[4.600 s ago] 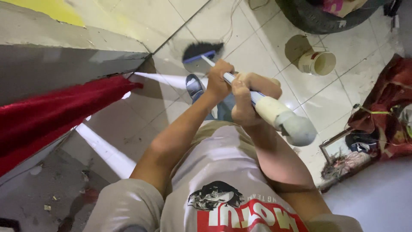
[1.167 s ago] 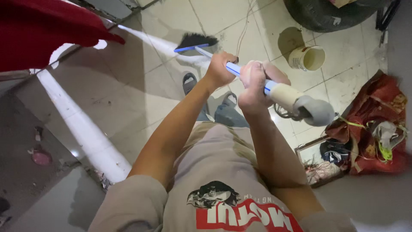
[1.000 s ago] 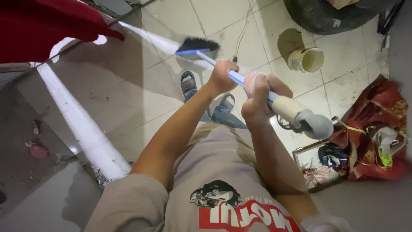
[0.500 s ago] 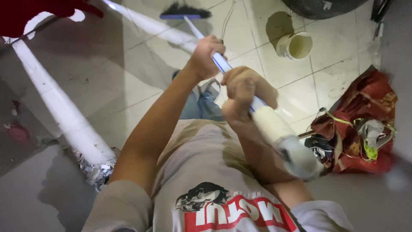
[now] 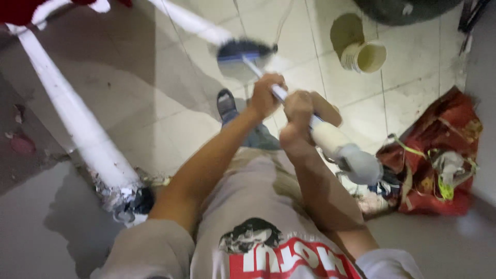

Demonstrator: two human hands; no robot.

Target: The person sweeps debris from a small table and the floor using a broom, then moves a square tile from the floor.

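A: Head view, looking straight down; count what you see.

B: One broom (image 5: 289, 103); one dark brush head (image 5: 245, 54) in the upper middle of the frame, blurred; two hands on the handle; one cream bucket (image 5: 364, 56) at upper right; one red bag (image 5: 439, 155) at right; two white pipes, a thick one (image 5: 77, 121) running down the left side and a thinner one (image 5: 194, 23) along the top.

A: How do the hands sit?

B: The left hand (image 5: 266, 95) is wrapped tight round the blue-and-white shaft, nearer the brush; the right hand (image 5: 299, 116) is clenched round it just below, close beside the left; the grey handle end (image 5: 359, 165) sticks out past the right hand toward centre right.

A: Any packages or labels?

B: The red bag lies crumpled at the right edge, with yellow-green straps and scraps spilling from it; the bucket is round, open, lying on its side.

A: Which way does the broom point?

B: Its long axis runs diagonally, brush end toward the upper left on the tiled floor (image 5: 170, 124), handle end toward the lower right.
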